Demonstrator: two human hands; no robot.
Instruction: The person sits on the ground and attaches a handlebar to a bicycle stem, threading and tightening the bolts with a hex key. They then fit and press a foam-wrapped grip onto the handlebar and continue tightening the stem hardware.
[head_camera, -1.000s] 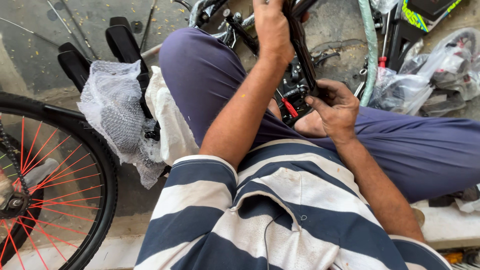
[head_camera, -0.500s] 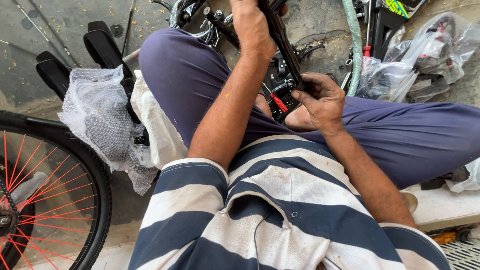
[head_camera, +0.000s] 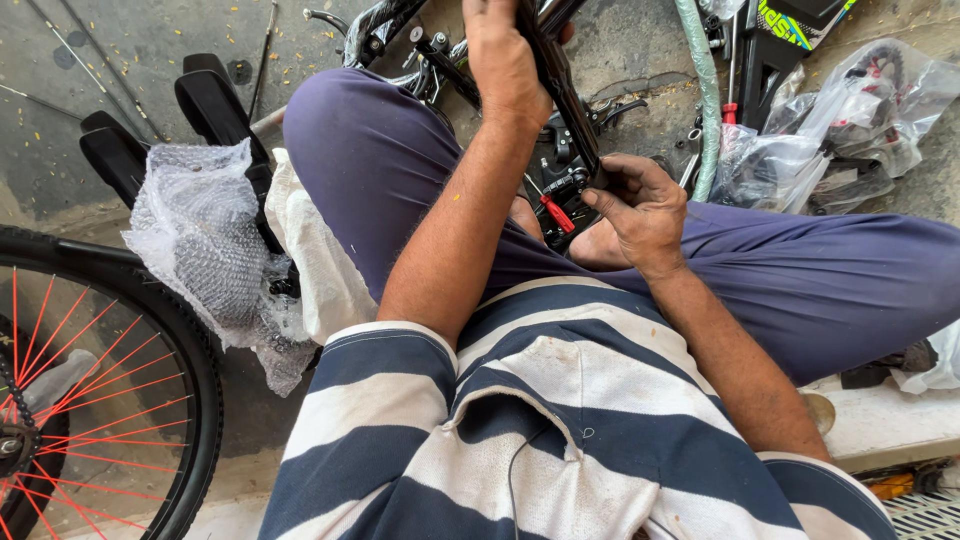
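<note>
Little open room around the black bicycle part (head_camera: 560, 120) above the lap: a green hose (head_camera: 703, 90) and bagged parts (head_camera: 830, 130) crowd the right, handlebar hardware (head_camera: 400, 30) closes the top, bubble wrap (head_camera: 215, 250) and a spoked wheel (head_camera: 110, 370) block the left. Bare concrete floor (head_camera: 130, 40) lies open at upper left.

Two hands (head_camera: 505, 65), one wheel (head_camera: 110, 400), two plastic bags (head_camera: 850, 120).
</note>
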